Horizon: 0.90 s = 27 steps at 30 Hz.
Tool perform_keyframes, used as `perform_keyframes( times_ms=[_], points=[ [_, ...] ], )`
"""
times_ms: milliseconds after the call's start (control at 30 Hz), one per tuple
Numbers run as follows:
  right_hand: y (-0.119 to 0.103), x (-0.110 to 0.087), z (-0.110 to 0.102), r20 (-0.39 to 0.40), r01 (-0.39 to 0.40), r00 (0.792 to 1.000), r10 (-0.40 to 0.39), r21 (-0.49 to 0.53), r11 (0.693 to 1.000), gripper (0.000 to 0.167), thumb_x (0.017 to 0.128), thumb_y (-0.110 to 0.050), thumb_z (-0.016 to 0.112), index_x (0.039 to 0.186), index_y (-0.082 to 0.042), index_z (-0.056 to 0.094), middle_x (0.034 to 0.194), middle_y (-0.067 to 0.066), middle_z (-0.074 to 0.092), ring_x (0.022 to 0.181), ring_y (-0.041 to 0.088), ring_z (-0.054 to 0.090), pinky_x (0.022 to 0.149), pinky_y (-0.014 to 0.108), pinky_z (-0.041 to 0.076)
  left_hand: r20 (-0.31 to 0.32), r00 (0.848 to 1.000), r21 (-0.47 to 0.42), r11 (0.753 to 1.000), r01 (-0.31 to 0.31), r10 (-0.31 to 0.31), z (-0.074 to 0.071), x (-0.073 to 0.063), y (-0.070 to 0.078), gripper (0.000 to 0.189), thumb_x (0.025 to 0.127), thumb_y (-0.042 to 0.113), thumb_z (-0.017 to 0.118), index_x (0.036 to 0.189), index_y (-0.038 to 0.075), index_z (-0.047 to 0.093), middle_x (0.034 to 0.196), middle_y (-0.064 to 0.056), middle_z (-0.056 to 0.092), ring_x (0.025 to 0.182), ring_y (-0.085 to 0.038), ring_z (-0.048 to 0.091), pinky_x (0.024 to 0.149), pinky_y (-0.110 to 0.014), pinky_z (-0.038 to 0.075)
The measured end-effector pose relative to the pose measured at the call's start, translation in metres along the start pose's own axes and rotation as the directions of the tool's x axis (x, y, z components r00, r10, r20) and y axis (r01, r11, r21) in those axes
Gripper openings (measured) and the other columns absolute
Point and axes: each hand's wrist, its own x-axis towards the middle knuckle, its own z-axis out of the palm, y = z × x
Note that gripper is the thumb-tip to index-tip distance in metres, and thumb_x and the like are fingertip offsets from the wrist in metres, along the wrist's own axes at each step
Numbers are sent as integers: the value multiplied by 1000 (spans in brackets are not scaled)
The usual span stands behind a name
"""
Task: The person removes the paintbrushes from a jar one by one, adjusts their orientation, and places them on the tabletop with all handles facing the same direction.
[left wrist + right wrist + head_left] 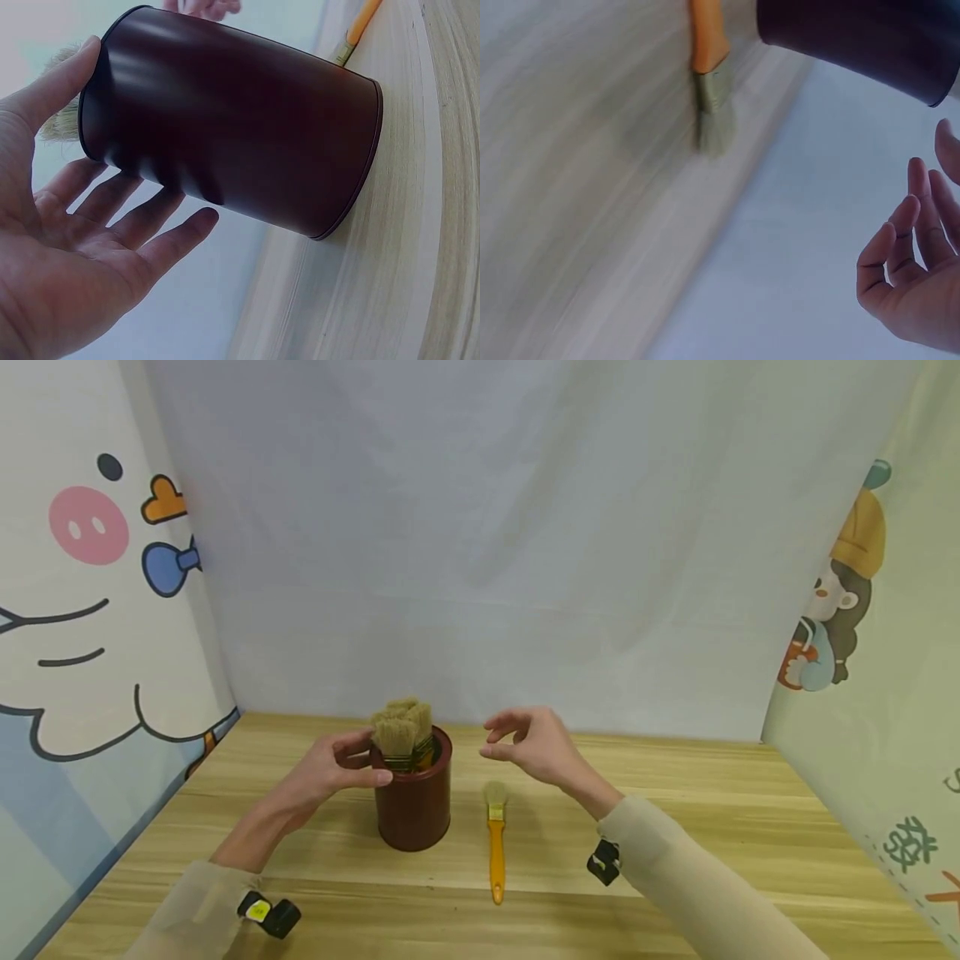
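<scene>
A dark red can (414,810) stands upright on the table, holding several paintbrushes (397,735) with their pale bristles up. At its left side is my left hand (330,767), thumb against the rim and the other fingers reaching loosely behind; the left wrist view shows the little finger (180,244) apart from the wall. A single paintbrush (497,847) with an orange handle lies right of the can, bristles pointing away. Above and beyond its bristles, my right hand (536,747) hovers with loosely bent fingers and nothing between them.
The wooden table (675,827) reaches back to a grey cloth backdrop (510,543). Cartoon-printed panels stand at the left (82,627) and right (862,710). Each sleeve carries a small black wrist camera (603,862).
</scene>
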Motion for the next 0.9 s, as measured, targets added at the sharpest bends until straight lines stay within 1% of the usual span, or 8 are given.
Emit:
perform_keyframes(
  times_ms=[167,300,433,567,633,900],
  points=[
    [-14,6,6,18,61,998,-62,55,997,25,90,-11,86,114,-9,80,92,-2,77,61,15,48,58,28,41,-4,1000,-6,1000,6,-6,0,0,0,93,93,21,81,164,-5,27,159,-29,41,146,-45,42,117,-60,35],
    [-24,11,12,44,99,994,-101,52,994,27,91,-12,85,117,-8,79,96,-1,77,58,14,47,56,28,40,-7,1000,-9,1000,10,-10,0,1,-1,92,93,21,81,164,-5,28,159,-28,41,146,-45,41,117,-60,35],
    [-31,18,17,65,103,992,-106,46,994,28,91,-14,86,118,-10,79,100,2,78,60,15,50,56,28,41,-8,1000,-3,1000,7,-7,0,0,-1,93,93,22,81,163,-6,28,159,-29,41,146,-46,41,116,-60,37],
    [-36,23,22,70,126,989,-129,44,991,28,92,-15,86,119,-11,78,106,6,78,66,19,54,57,29,42,-6,1000,-9,1000,0,0,1,1,0,90,93,21,81,163,-5,31,158,-28,44,145,-46,44,115,-58,39],
    [-38,25,23,69,138,988,-141,41,990,29,92,-15,85,119,-12,78,107,6,78,68,20,55,58,29,42,-7,1000,-15,1000,-1,1,1,1,0,88,93,21,81,162,-4,33,157,-27,46,144,-45,45,114,-57,40],
    [-41,32,30,61,181,981,-185,55,982,34,90,-8,86,122,-7,76,108,8,78,68,19,55,59,29,44,-1,1000,-7,1000,-21,21,2,2,0,84,94,20,80,162,-3,35,155,-26,49,143,-46,45,111,-54,44]
  ],
)
